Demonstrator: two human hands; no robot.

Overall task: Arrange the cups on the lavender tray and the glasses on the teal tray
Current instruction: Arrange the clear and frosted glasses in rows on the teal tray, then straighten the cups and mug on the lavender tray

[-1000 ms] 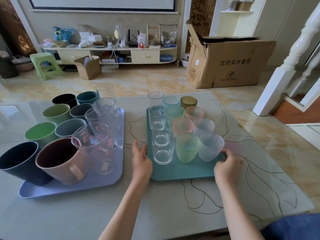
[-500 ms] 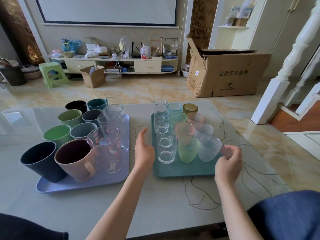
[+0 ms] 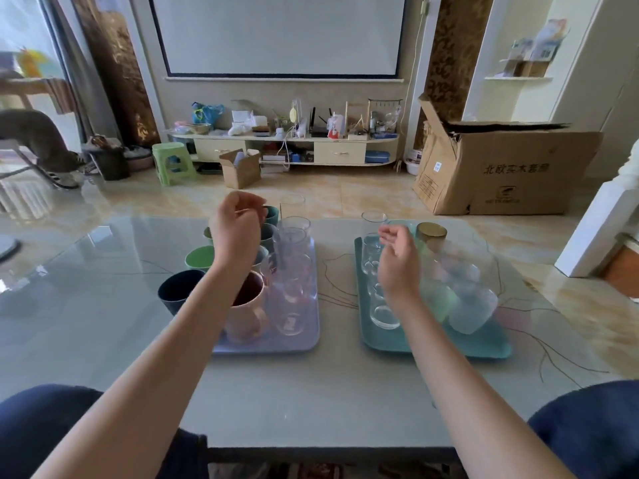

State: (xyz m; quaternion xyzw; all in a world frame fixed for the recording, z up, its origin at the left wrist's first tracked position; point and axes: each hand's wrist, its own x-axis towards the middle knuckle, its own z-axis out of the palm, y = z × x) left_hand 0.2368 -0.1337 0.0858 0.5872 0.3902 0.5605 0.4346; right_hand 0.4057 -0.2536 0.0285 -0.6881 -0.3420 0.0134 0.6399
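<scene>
Two trays lie side by side, apart, on a glossy grey bench (image 3: 311, 402), each with its long axis running away from the viewer. The lavender tray (image 3: 304, 344), on the left, carries upright opaque cups: a pink handled cup (image 3: 247, 319) nearest, a dark navy cup (image 3: 174, 295), a green cup (image 3: 198, 259), and clear measuring cups (image 3: 292, 288) along its right side. The teal tray (image 3: 383, 344), on the right, carries upright glasses, mouths upward: clear glasses (image 3: 382, 312) in a column on its left, frosted tinted ones (image 3: 472, 307) to the right, an amber glass (image 3: 431, 233) at the far end. The left hand (image 3: 237, 233) hovers above the cups, fingers loosely curled, its grip empty. The right hand (image 3: 397, 261) hovers above the clear glasses, likewise relaxed and empty. Beyond: a tiled floor, a projection screen (image 3: 280, 32), a low cabinet (image 3: 287, 150), a cardboard box (image 3: 501, 171).
</scene>
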